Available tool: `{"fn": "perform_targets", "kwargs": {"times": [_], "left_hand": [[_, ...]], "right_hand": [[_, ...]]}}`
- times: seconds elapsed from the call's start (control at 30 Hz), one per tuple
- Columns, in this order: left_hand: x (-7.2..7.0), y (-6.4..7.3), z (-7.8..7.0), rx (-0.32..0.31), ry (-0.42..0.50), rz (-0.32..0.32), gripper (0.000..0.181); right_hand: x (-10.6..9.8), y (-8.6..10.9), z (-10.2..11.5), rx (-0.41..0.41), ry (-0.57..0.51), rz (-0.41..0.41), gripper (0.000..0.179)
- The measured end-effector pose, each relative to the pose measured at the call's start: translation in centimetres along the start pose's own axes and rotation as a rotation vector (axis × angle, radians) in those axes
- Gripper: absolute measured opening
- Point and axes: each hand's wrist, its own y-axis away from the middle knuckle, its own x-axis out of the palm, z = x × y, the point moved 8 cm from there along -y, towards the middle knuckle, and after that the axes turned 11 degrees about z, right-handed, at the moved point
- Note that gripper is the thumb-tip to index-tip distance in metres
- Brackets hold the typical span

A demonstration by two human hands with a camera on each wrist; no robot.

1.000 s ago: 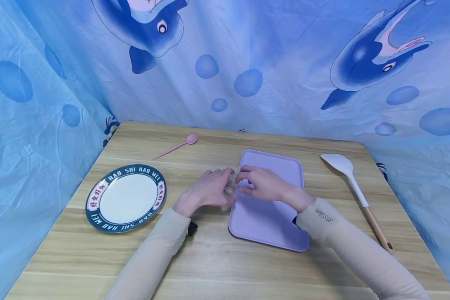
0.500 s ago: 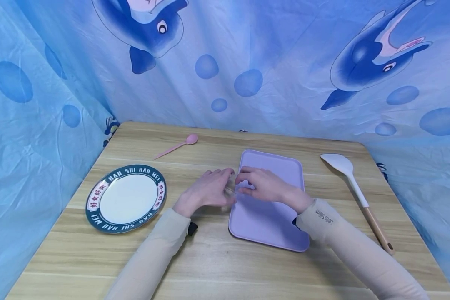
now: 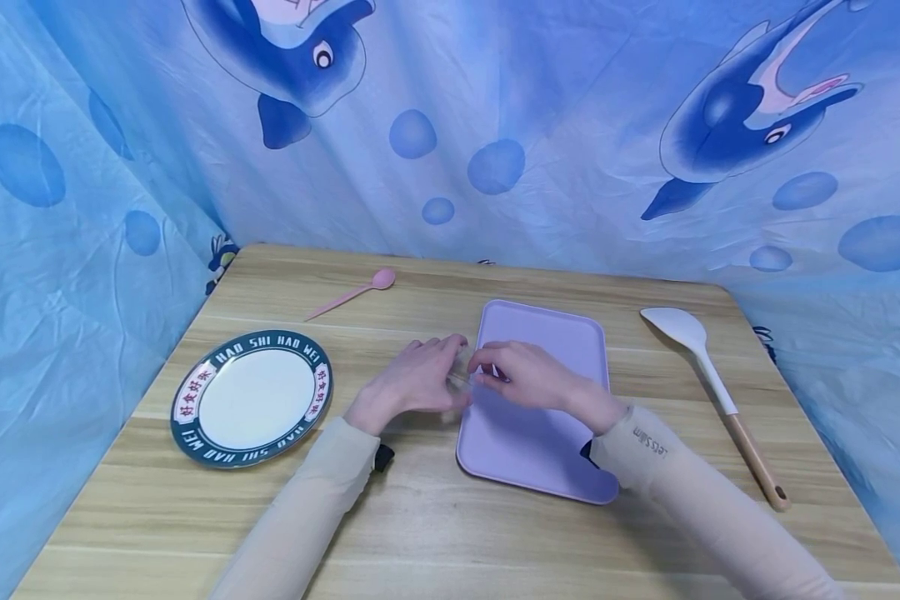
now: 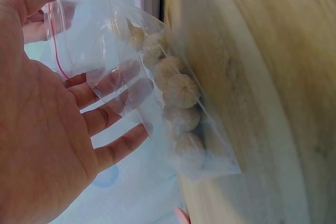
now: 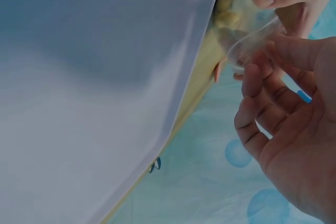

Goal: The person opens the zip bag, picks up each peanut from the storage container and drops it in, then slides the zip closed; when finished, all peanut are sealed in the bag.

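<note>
A clear zip-lock bag [image 4: 121, 51] with a red line along its seal holds several round, tan, ribbed balls [image 4: 182, 90] in its lower part. My left hand [image 3: 417, 377] grips the bag, fingers behind the plastic and thumb across the top, while the bag's bottom stands at the wooden table. Thumb and forefinger of my right hand [image 3: 531, 377] pinch the bag's zip edge, as the right wrist view shows. Both hands meet over the left rim of a purple tray [image 3: 536, 450]. From the head, most of the bag is hidden behind the left hand.
A white plate with a green lettered rim [image 3: 195, 433] lies at the left of the wooden table [image 3: 420, 533]. Behind it is a pink spoon [image 3: 360, 289]. A white ladle with a wooden handle [image 3: 708, 375] lies along the right side. A blue dolphin-print curtain [image 3: 562, 225] encloses the table.
My right hand has dipped slightly and its fingertips have drawn together at the bag's zip edge. The left hand stays nearly still.
</note>
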Motion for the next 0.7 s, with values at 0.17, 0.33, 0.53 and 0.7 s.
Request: {"fn": "perform_targets", "kwargs": {"times": [0.17, 0.33, 0.53, 0.7], "left_hand": [[0.0, 0.03, 0.08, 0.001, 0.007, -0.005, 0.081], [-0.09, 0.04, 0.0, 0.003, 0.001, -0.011, 0.081], [-0.11, -0.01, 0.0, 0.005, -0.003, -0.019, 0.082], [-0.03, -0.03, 0.01, 0.01, -0.007, -0.017, 0.081]], "right_hand": [[0.05, 0.12, 0.18, 0.012, -0.051, -0.033, 0.01], [0.53, 0.38, 0.17, 0.033, -0.114, -0.068, 0.01], [0.8, 0.68, 0.52, 0.074, -0.157, -0.153, 0.007], [0.9, 0.78, 0.84, 0.12, -0.189, -0.214, 0.003]]}}
